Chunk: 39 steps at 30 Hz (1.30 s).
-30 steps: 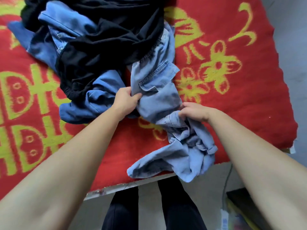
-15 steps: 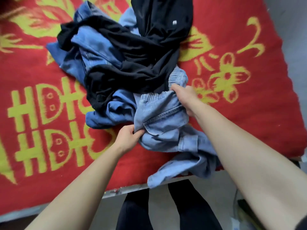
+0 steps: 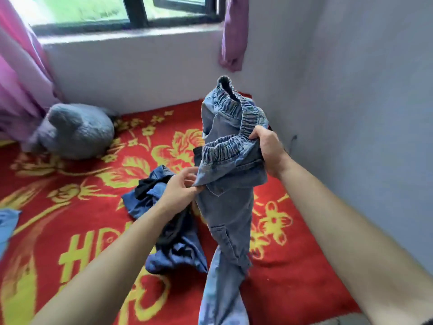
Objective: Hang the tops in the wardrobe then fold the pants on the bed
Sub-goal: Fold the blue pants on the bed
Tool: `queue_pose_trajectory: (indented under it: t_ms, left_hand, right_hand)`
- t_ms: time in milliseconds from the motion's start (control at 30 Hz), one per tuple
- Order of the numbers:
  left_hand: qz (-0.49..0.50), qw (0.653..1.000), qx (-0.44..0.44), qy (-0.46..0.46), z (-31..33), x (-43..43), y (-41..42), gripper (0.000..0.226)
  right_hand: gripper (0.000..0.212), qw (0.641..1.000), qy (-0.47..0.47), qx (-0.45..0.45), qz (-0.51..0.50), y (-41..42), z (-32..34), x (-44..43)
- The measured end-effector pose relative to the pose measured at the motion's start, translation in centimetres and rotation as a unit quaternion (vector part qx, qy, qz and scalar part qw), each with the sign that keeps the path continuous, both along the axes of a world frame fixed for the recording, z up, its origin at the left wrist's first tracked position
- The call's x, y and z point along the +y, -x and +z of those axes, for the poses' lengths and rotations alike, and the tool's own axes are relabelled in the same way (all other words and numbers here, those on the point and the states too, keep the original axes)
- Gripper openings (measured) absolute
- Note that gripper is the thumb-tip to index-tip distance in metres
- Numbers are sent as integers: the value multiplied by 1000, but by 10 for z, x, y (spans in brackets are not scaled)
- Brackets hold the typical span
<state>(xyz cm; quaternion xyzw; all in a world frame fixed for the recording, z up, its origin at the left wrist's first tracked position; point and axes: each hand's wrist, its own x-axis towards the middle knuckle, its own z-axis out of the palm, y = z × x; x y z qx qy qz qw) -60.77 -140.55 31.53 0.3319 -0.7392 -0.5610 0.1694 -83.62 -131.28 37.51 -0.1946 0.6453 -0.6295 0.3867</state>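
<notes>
Light blue denim pants (image 3: 228,214) with an elastic waistband hang in the air above the bed, their legs trailing down toward me. My right hand (image 3: 269,151) grips the waistband at its right side. My left hand (image 3: 184,186) pinches the fabric at the left side just below the waistband. Behind my left forearm, a heap of darker blue pants and a black garment (image 3: 171,233) lies on the red and yellow bed cover (image 3: 70,207).
A grey pillow (image 3: 75,130) sits at the head of the bed under the window. Pink curtains (image 3: 16,78) hang at the left, and a purple cloth (image 3: 233,31) at the window's right. A pale wall (image 3: 363,113) borders the bed on the right. A light blue cloth (image 3: 7,224) lies at the left edge.
Both hands have lifted the light blue pants off the heap and hold them up by the waistband. The view has tilted up, showing the window and walls.
</notes>
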Motion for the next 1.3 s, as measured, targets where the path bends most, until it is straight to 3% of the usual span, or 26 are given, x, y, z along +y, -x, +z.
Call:
queue_pose_trajectory:
  t_ms: [67, 133, 200, 300, 367, 467, 533, 600, 667, 733, 800, 867, 933, 1000, 1067, 1200, 1300]
  left_hand:
    - [-9, 999, 48, -19, 44, -4, -4, 56]
    - [-7, 997, 67, -48, 79, -4, -5, 69]
    - [7, 1000, 16, 10, 97, 2, -8, 59]
    - [41, 984, -52, 164, 94, 3, -20, 17]
    - [41, 984, -60, 161, 92, 0, -33, 28]
    - [-54, 992, -112, 8, 93, 4, -52, 61]
    - [-87, 982, -167, 17, 82, 11, -59, 69]
    - [-26, 974, -201, 100, 68, 14, -60, 60]
    - [32, 965, -200, 166, 68, 11, -64, 31]
    - [56, 949, -173, 256, 77, 2, -69, 24]
    - [95, 925, -108, 351, 96, -9, -75, 31]
    - [110, 893, -27, 435, 125, -16, -76, 36]
    - [99, 870, 41, 481, 155, -19, -75, 38]
    - [104, 857, 88, 496, 179, -19, -74, 39]
    - [129, 852, 122, 493, 199, -18, -75, 39]
    - [152, 844, 186, 479, 233, -15, -83, 39]
    - [161, 827, 206, 498, 253, -17, -94, 38]
  right_hand:
    - [39, 1000, 5, -10, -11, -12, 23, -5]
    - [48, 999, 12, -28, -29, -23, 38, -13]
    - [20, 998, 0, -48, -51, -46, 51, -11]
    - [26, 993, -19, -88, -78, -78, 47, 0]
    - [28, 990, -21, -112, -79, -91, 38, 8]
    - [29, 987, -12, -146, -69, -102, 30, 12]
    - [26, 983, 0, -167, -76, -109, 26, 13]
    - [24, 981, 6, -179, -76, -114, 25, 16]
    - [20, 985, -1, -171, -38, -114, 23, 22]
    - [10, 993, -51, -106, 22, -111, 23, 29]
    - [10, 980, -162, 74, 92, -104, 25, 38]
    - [21, 910, -264, 297, 116, -94, 26, 43]
    - [45, 862, -275, 417, 85, -91, 34, 45]
    - [79, 867, -199, 447, 97, -90, 44, 42]
    - [99, 862, -163, 449, 171, -96, 62, 34]
    - [91, 820, -143, 501, 239, -116, 87, 5]
    - [68, 825, -92, 505, 237, -124, 107, -9]
